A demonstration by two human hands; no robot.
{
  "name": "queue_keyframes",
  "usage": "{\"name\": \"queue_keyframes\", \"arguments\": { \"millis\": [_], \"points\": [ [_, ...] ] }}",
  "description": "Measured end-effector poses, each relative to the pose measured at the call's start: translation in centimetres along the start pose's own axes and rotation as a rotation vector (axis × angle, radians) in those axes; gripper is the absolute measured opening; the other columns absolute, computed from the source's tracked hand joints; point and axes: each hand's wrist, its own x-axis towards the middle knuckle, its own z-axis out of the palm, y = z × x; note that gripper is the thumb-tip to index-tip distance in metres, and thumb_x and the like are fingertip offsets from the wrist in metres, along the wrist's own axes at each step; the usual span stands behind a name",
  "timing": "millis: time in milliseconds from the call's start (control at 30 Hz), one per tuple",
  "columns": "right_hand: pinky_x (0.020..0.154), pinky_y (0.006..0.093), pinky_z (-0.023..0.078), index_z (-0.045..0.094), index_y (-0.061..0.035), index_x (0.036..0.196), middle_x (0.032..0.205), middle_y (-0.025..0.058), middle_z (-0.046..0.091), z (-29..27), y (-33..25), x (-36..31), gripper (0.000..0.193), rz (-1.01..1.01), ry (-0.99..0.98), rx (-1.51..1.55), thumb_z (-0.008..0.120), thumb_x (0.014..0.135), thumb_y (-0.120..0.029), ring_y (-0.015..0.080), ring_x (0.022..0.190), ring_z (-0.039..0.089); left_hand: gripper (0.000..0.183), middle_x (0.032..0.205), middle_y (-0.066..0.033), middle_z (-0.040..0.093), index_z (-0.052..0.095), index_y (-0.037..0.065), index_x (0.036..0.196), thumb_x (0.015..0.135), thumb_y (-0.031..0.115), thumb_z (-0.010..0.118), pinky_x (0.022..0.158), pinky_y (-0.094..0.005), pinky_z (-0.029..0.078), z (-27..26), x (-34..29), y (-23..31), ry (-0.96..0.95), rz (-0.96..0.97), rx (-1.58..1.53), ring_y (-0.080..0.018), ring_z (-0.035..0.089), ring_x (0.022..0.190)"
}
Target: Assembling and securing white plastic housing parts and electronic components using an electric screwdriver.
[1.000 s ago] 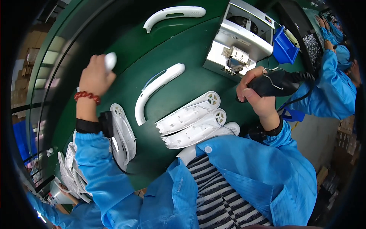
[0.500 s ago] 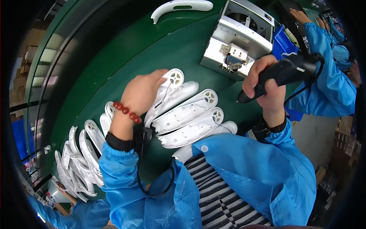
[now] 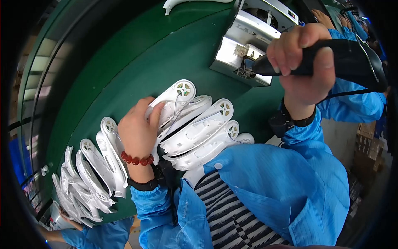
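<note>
My left hand (image 3: pixel 139 128) grips the edge of a curved white plastic shell (image 3: pixel 169 96), thumb on its inner side. A round speaker and a thin wire show at the shell's far end. Held in my right hand (image 3: pixel 304 70) is a black electric screwdriver (image 3: pixel 350 62) with a metal hanging loop and a cable. Its tip is at the front of a silver screw feeder (image 3: pixel 234 47), beside the small metal bracket; whether they touch I cannot tell. Several similar shells (image 3: pixel 199 128) with speakers lie side by side to the right of my left hand.
More white shells (image 3: pixel 89 182) are heaped at the left of the green table (image 3: pixel 124 89). Another curved white part (image 3: pixel 195 3) lies at the far edge. A co-worker's blue sleeve (image 3: pixel 352 97) is close on the right, behind the screwdriver cable.
My right hand has raised the screwdriver from above the table to the screw feeder. My left hand has shifted nearer to me along the shell, which now lies more exposed.
</note>
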Motion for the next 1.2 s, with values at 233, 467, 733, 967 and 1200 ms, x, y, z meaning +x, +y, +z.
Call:
{"name": "queue_keyframes", "arguments": {
  "millis": [233, 467, 733, 967, 1200],
  "points": [
    [0.054, 0.0294, 0.04, 0.048, -0.0063, 0.101, 0.069, 0.0022, 0.048, -0.5, 0.4, 0.5, 0.034, 0.0, -0.061, -0.039, 0.042, 0.098, -0.04, 0.0107, 0.053, 0.045, 0.021, 0.085, -0.0176, 0.068, 0.068, 0.004, 0.096, 0.089, 0.023, 0.066, 0.067, -0.0359, 0.05, 0.0, 0.2, 0.3, 0.02, -0.061, -0.079, -0.0356, 0.065, 0.076],
    [0.054, 0.0292, 0.04, 0.048, -0.0068, 0.101, 0.069, 0.0018, 0.048, -0.6, 0.5, 0.8, 0.035, 0.013, -0.071, -0.047, 0.04, 0.098, -0.04, 0.0105, 0.054, 0.045, 0.014, 0.078, -0.0137, 0.066, 0.068, 0.005, 0.09, 0.085, 0.019, 0.069, 0.057, -0.0357, 0.048, 0.6, 0.0, 0.0, 0.149, 0.059, -0.056, -0.0319, 0.063, 0.064],
    [0.056, 0.0289, 0.039, 0.05, -0.0075, 0.103, 0.072, 0.0017, 0.048, -1.0, 0.6, 0.8, 0.033, 0.096, 0.034, 0.057, 0.031, 0.102, -0.034, 0.0101, 0.056, 0.043, 0.011, 0.076, -0.012, 0.064, 0.068, 0.006, 0.09, 0.085, 0.016, 0.069, 0.055, -0.0338, 0.047, 0.7, -0.2, 0.1, 0.144, 0.066, -0.087, -0.0286, 0.062, 0.061],
    [0.055, 0.0286, 0.038, 0.05, -0.0073, 0.104, 0.073, 0.0018, 0.048, -1.2, 0.8, 1.0, 0.032, 0.085, -0.004, 0.047, 0.031, 0.102, -0.033, 0.01, 0.057, 0.043, 0.012, 0.078, -0.0127, 0.065, 0.068, 0.005, 0.09, 0.086, 0.016, 0.068, 0.057, -0.035, 0.048, 0.7, -0.2, 0.0, 0.13, 0.039, -0.112, -0.0306, 0.063, 0.064],
    [0.056, 0.0284, 0.038, 0.05, -0.0074, 0.104, 0.073, 0.0017, 0.048, -1.5, 0.9, 1.1, 0.03, 0.123, 0.053, 0.074, 0.032, 0.102, -0.031, 0.01, 0.057, 0.043, 0.011, 0.077, -0.0124, 0.064, 0.068, 0.006, 0.09, 0.086, 0.016, 0.067, 0.057, -0.035, 0.047, 0.8, -0.1, -0.1, 0.135, 0.046, -0.109, -0.0305, 0.062, 0.063]
  ]
}}
